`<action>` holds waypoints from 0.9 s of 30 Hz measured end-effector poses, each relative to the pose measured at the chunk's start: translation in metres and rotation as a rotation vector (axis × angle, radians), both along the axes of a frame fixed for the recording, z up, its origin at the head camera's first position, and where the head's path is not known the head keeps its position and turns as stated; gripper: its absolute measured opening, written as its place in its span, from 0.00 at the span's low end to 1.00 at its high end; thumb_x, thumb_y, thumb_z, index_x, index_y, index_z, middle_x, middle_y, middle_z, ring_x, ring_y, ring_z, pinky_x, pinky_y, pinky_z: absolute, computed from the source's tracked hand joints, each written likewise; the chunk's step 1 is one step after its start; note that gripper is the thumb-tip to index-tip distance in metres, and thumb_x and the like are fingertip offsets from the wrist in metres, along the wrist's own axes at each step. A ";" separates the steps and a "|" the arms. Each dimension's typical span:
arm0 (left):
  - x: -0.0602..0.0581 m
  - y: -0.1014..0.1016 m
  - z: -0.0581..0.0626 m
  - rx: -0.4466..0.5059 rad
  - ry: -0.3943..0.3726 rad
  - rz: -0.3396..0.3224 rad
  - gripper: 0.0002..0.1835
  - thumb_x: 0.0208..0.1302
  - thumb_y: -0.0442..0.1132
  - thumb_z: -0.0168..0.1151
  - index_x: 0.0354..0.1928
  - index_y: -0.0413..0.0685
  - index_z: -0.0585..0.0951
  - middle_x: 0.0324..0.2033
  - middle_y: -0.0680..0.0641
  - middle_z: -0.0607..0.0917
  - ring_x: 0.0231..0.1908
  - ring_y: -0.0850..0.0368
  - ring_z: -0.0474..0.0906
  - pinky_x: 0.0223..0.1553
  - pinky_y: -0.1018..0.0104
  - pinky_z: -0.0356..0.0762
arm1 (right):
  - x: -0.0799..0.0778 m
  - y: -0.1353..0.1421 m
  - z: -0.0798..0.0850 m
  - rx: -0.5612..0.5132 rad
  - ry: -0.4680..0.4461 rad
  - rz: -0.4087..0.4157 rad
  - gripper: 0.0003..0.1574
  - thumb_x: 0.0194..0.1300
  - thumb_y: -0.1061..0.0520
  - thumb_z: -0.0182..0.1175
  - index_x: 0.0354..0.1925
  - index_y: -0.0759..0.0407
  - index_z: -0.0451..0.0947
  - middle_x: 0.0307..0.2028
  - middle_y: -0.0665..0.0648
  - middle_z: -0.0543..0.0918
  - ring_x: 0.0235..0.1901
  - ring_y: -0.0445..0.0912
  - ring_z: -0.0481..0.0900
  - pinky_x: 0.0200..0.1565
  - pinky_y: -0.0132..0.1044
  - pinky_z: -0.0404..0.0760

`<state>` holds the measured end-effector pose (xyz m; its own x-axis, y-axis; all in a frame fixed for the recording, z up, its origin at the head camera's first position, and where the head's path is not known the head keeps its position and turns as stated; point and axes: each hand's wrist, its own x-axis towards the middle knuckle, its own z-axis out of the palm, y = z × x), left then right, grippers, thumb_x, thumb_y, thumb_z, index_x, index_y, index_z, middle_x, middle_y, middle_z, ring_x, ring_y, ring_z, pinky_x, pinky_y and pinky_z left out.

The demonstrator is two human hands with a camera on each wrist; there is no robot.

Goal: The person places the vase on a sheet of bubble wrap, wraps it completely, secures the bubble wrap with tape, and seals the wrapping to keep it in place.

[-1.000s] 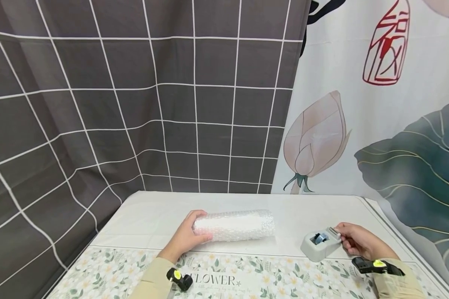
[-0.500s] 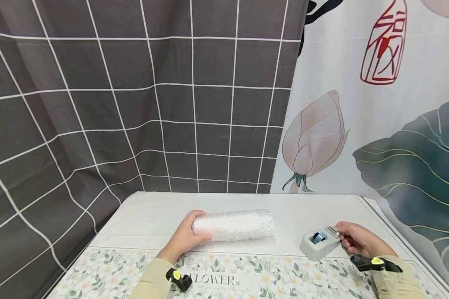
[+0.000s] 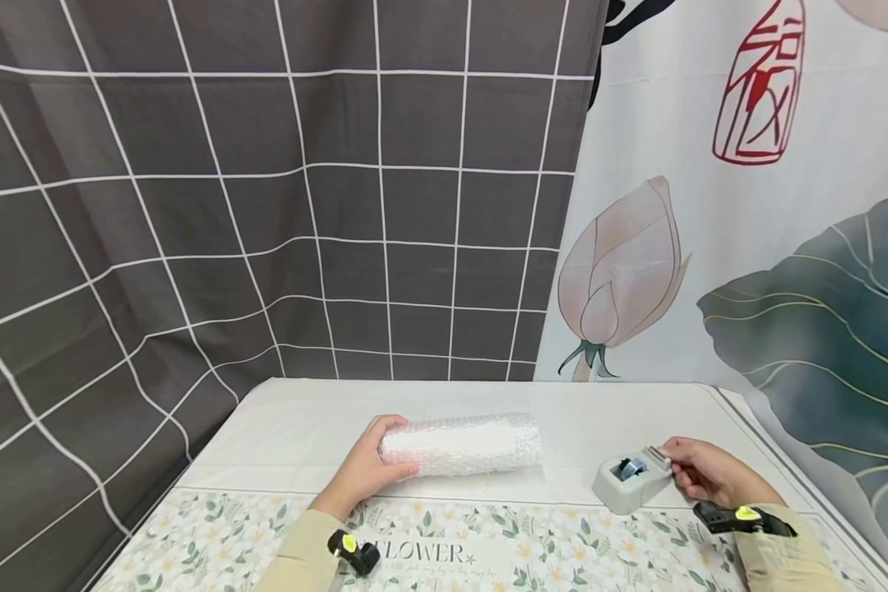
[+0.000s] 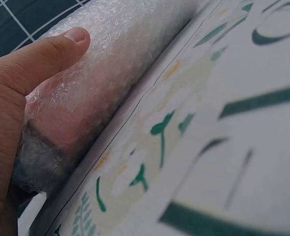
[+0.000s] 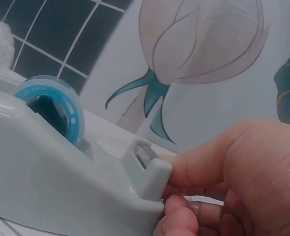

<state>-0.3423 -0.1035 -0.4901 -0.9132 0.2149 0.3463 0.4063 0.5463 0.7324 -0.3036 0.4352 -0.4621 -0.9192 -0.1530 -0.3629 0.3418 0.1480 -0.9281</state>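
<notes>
My left hand (image 3: 370,464) grips the left end of a roll (image 3: 462,446) wrapped in clear bubble wrap, lying on its side on the table. The left wrist view has the thumb across the bubble wrap, with something pinkish showing through; the fingers behind are hidden. At the right stands a light grey tape dispenser (image 5: 76,167) holding a tape roll (image 5: 56,105) on a blue core. Right at its toothed cutter (image 5: 147,153), the thumb and forefinger of my right hand (image 3: 714,473) pinch the end of the clear tape, which the fingers mostly hide. The other fingers are curled beneath.
A white table cover (image 3: 311,411) with a flower-printed front band (image 3: 215,526) lies under everything. Behind the table hang a dark grid curtain (image 3: 414,205) and a white curtain (image 3: 636,148) with plant prints. The dispenser stands right of the bubble-wrapped roll, with a gap between them.
Both hands, the bubble-wrapped roll and the tape dispenser keep their places. Only a slight shift of the whole head view shows.
</notes>
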 end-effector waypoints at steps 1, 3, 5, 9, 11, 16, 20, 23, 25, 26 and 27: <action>0.000 0.000 0.000 0.000 -0.004 0.000 0.40 0.33 0.57 0.75 0.54 0.69 0.68 0.56 0.60 0.69 0.53 0.54 0.69 0.55 0.51 0.64 | 0.000 0.000 0.000 -0.002 -0.003 -0.001 0.08 0.68 0.53 0.48 0.35 0.57 0.68 0.19 0.48 0.73 0.15 0.36 0.69 0.18 0.26 0.72; 0.001 0.000 0.000 0.000 -0.011 0.002 0.40 0.33 0.57 0.75 0.54 0.70 0.68 0.56 0.60 0.69 0.53 0.54 0.69 0.55 0.51 0.64 | 0.000 0.001 0.000 -0.003 -0.006 -0.002 0.08 0.68 0.54 0.48 0.35 0.57 0.68 0.20 0.48 0.73 0.15 0.36 0.69 0.18 0.27 0.73; 0.001 0.000 0.001 -0.002 -0.013 0.002 0.39 0.34 0.57 0.75 0.54 0.70 0.68 0.56 0.60 0.69 0.53 0.54 0.69 0.55 0.51 0.64 | 0.000 0.001 0.000 -0.007 -0.006 0.002 0.08 0.68 0.54 0.47 0.35 0.57 0.68 0.20 0.49 0.73 0.15 0.36 0.70 0.19 0.27 0.73; 0.001 0.000 0.002 0.004 -0.007 -0.004 0.39 0.34 0.56 0.76 0.53 0.70 0.68 0.55 0.60 0.69 0.53 0.55 0.69 0.55 0.51 0.64 | -0.001 0.001 -0.001 -0.008 -0.001 -0.004 0.08 0.67 0.54 0.48 0.33 0.56 0.68 0.19 0.47 0.73 0.15 0.35 0.69 0.18 0.27 0.73; 0.001 0.000 0.002 0.008 -0.004 -0.007 0.39 0.34 0.56 0.76 0.53 0.70 0.68 0.55 0.60 0.69 0.52 0.55 0.69 0.55 0.52 0.64 | -0.001 0.001 -0.002 0.001 0.000 -0.012 0.09 0.67 0.54 0.48 0.31 0.55 0.68 0.18 0.47 0.72 0.15 0.35 0.69 0.18 0.26 0.73; 0.001 0.000 0.002 0.012 -0.006 -0.006 0.39 0.34 0.57 0.75 0.53 0.70 0.69 0.55 0.60 0.70 0.52 0.55 0.69 0.55 0.52 0.64 | -0.002 0.001 -0.002 0.037 0.003 -0.019 0.11 0.66 0.52 0.48 0.28 0.54 0.68 0.18 0.46 0.71 0.15 0.35 0.68 0.17 0.26 0.72; 0.001 0.000 0.003 0.014 0.000 -0.013 0.39 0.34 0.57 0.75 0.54 0.68 0.69 0.55 0.59 0.70 0.52 0.54 0.70 0.54 0.51 0.64 | -0.002 0.000 -0.001 0.064 0.009 -0.017 0.12 0.66 0.52 0.48 0.26 0.54 0.68 0.16 0.46 0.70 0.14 0.35 0.67 0.17 0.26 0.72; 0.001 0.001 0.003 0.017 0.006 -0.015 0.40 0.34 0.56 0.75 0.54 0.67 0.69 0.55 0.58 0.70 0.52 0.54 0.70 0.54 0.51 0.65 | -0.002 -0.002 0.000 0.091 0.016 -0.017 0.12 0.65 0.53 0.47 0.25 0.54 0.67 0.15 0.46 0.70 0.13 0.35 0.66 0.16 0.26 0.71; 0.002 0.000 0.003 0.019 0.003 -0.011 0.40 0.33 0.56 0.76 0.54 0.67 0.69 0.54 0.58 0.70 0.51 0.54 0.70 0.54 0.51 0.65 | -0.001 -0.003 0.000 0.109 0.017 -0.019 0.12 0.64 0.53 0.47 0.24 0.54 0.66 0.15 0.46 0.69 0.13 0.35 0.66 0.16 0.26 0.71; 0.002 0.000 0.003 0.019 0.002 -0.011 0.40 0.33 0.56 0.76 0.54 0.67 0.69 0.54 0.58 0.70 0.52 0.54 0.70 0.54 0.51 0.65 | -0.001 -0.003 0.000 0.117 0.019 -0.020 0.12 0.64 0.54 0.47 0.24 0.54 0.66 0.15 0.46 0.69 0.13 0.35 0.66 0.16 0.26 0.71; 0.002 0.000 0.003 0.019 0.002 -0.010 0.40 0.33 0.56 0.76 0.54 0.66 0.69 0.54 0.58 0.71 0.52 0.54 0.70 0.54 0.51 0.65 | -0.001 -0.004 0.000 0.121 0.016 -0.024 0.12 0.64 0.53 0.47 0.24 0.54 0.66 0.15 0.46 0.69 0.13 0.35 0.66 0.16 0.26 0.71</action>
